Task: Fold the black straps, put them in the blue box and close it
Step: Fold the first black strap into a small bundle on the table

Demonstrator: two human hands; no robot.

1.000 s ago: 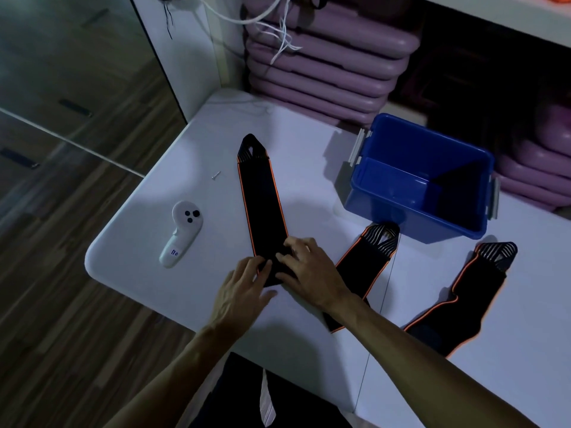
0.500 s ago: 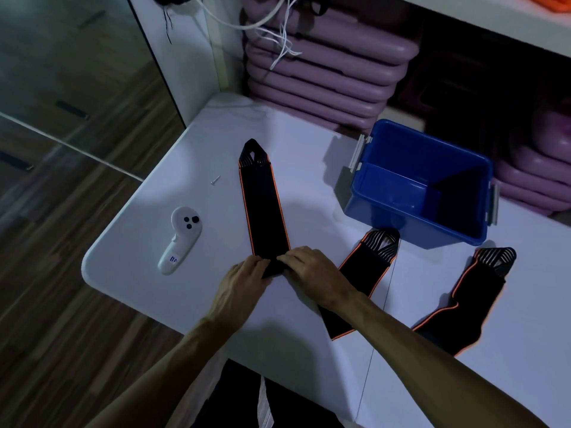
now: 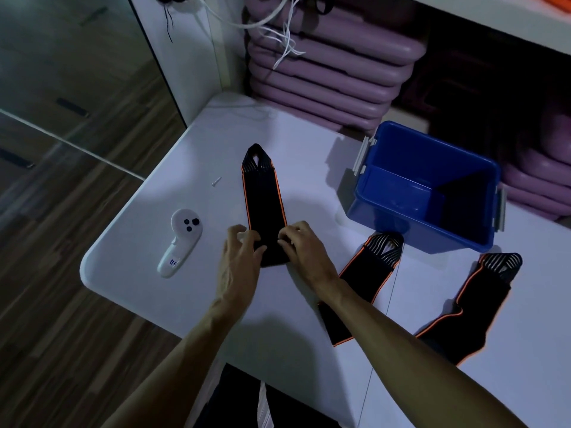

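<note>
Black strap number one (image 3: pixel 264 205) lies flat on the white table (image 3: pixel 216 143), running away from the person, its pointed grey-ribbed tip at the far end and thin orange piping down both long edges. Both hands are on its near end. The left hand (image 3: pixel 239 264) pinches the strap's left edge, thumb lying across the dark cloth, fingers curled down on the outer side. The right hand (image 3: pixel 304 251) has its fingertips (image 3: pixel 285 239) clamped on the right edge, knuckles raised. So that is a two-sided grasp on the one strap, near end rounded between the hands.

Over to the right, a second strap (image 3: pixel 361 282) lies on a slant, partly covered by the right forearm, its striped tip just beside the front wall of the blue box (image 3: pixel 398 223). A third strap (image 3: pixel 482 301) lies further right, striped tip pointing up toward the box's near right corner, its lower part bent and reaching the table's front edge.

The blue box stands open on the far right of the table, no lid on it, grey latches hanging at both short ends, nothing visible inside.

Left of the hands rests a white controller (image 3: pixel 182 242) with dark buttons, and beyond it a small screw (image 3: pixel 216 181) lies alone. Behind the table, stacked purple trays (image 3: pixel 324 75) fill the shelf, with white cords (image 3: pixel 284 38) dangling over them.
</note>
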